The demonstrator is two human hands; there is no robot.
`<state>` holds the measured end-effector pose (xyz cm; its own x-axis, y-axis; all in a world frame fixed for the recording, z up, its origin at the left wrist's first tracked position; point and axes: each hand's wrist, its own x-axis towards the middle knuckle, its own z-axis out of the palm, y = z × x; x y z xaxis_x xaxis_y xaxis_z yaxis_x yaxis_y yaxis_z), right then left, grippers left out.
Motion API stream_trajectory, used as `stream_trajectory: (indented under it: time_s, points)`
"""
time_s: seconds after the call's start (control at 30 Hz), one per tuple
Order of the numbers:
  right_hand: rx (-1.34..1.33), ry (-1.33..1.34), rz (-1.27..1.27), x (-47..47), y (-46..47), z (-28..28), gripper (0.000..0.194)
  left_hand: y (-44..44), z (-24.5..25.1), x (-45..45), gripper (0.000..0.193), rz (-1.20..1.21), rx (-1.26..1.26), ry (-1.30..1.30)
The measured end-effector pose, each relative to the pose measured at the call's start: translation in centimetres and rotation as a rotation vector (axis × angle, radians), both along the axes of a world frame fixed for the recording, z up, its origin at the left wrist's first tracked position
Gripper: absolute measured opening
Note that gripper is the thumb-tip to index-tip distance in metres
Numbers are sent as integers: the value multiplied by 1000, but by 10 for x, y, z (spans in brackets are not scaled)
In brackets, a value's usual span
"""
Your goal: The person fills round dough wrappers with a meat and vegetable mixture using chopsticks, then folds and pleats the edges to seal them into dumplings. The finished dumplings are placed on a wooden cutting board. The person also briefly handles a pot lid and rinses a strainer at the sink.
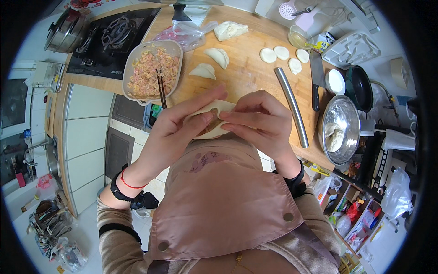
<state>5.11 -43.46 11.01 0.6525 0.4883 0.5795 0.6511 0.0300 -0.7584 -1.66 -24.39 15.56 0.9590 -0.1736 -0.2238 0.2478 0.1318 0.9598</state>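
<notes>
A round dough wrapper (224, 104) with minced filling (213, 120) is held between both hands in front of the apron. My left hand (181, 120) cups its left side, thumb over the filling. My right hand (261, 120) pinches the wrapper's right edge between thumb and fingers. Beyond the hands, two folded dumplings (218, 57) and a larger piece of dough (230, 30) lie on the wooden board (244, 77). Several flat dough rounds (268, 55) lie at the board's right, near a metal rolling rod (292, 106).
A plastic tub of minced filling (178, 77) with dark chopsticks (161, 89) stands left, by the gas hob (99, 65). At the right are a cleaver (316, 77), a white bowl (335, 82) and a steel bowl (354, 128) holding dough (334, 137).
</notes>
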Motion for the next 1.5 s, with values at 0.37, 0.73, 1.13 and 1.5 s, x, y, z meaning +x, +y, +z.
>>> stream_trajectory:
  time_s: [0.37, 0.73, 1.13, 1.5]
  points:
    - [-22, -125, 19, -2, 1, 0, 22, 2, -2, -2, 45, -67, 192, -191]
    - [-12, -166, 19, 0, 0, 1, 22, 2, -2, 2, 42, -62, 157, -213]
    - [7, -334, -28, 0, 1, -1, 29, 3, 19, 0, 61, -90, 256, -64]
    - [-53, -69, 32, 2, -1, 6, 37, 16, 18, 7, 49, -159, 116, 148]
